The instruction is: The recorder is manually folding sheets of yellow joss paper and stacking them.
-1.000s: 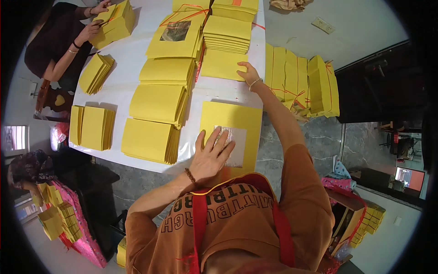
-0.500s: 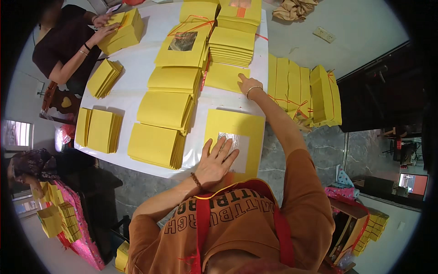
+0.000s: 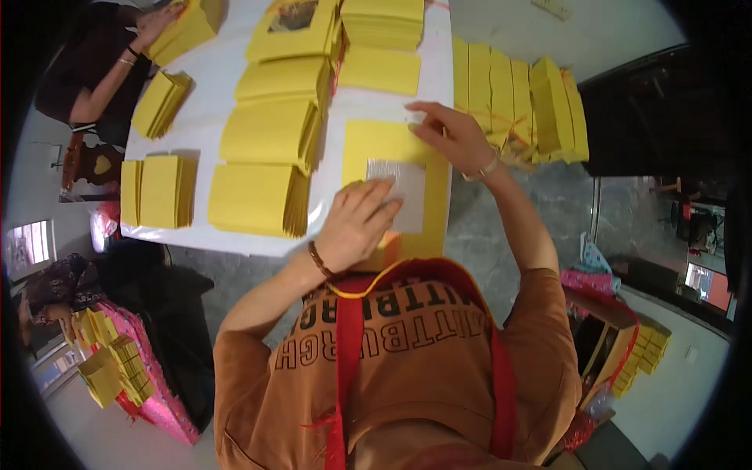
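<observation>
A large yellow paper sheet with a silvery grey square and an orange patch near its close edge lies at the table's front right. My left hand rests on the silvery square, fingers stretched out. Above the sheet's far right corner hovers my right hand, thumb and fingers apart and nothing between them. Just beyond is a flat yellow piece of folded paper, apart from my fingers. Left of the sheet runs a row of folded yellow paper stacks.
Smaller yellow stacks stand on the left of the white table. A co-worker's hand touches a yellow bundle at the far left. Tied yellow bundles stand beyond the right edge. Another person is at the lower left.
My right hand has left the flat yellow piece and come back over the near sheet. My left hand stays on the silvery square, fingers closer together. The whole view has shifted.
</observation>
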The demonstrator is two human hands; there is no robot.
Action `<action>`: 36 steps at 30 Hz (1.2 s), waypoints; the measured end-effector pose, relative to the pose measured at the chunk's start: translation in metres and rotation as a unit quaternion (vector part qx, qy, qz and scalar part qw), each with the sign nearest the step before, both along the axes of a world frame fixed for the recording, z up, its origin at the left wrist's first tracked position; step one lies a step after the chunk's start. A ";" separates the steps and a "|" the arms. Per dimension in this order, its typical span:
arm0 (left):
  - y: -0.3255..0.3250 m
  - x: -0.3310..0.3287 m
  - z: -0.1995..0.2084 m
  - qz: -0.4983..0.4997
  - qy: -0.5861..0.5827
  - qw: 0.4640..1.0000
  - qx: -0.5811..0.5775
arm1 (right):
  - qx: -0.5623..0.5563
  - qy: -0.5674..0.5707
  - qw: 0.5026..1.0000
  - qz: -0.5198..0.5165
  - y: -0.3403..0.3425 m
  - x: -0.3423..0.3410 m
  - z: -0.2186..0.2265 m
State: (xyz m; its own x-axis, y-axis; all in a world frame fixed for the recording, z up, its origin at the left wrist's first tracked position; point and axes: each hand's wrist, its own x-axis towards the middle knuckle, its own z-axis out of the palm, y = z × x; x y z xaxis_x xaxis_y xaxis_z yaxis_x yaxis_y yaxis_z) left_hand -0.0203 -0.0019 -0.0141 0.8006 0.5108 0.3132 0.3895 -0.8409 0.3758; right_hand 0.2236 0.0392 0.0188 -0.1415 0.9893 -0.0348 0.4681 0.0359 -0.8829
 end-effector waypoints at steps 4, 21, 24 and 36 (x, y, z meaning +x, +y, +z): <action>-0.002 -0.030 0.001 -0.072 0.036 0.996 0.033 | 0.217 -0.190 0.953 0.091 -0.071 -0.013 -0.020; 0.154 -0.043 0.032 0.071 0.006 0.997 0.001 | 0.215 -0.164 0.963 0.010 -0.109 -0.030 -0.056; 0.114 -0.015 0.046 -0.170 -0.067 0.972 -0.151 | 0.202 -0.159 0.966 0.003 -0.109 -0.030 -0.057; 0.007 -0.050 0.021 -0.174 0.012 0.984 -0.023 | 0.199 -0.121 0.972 0.014 -0.102 -0.026 -0.066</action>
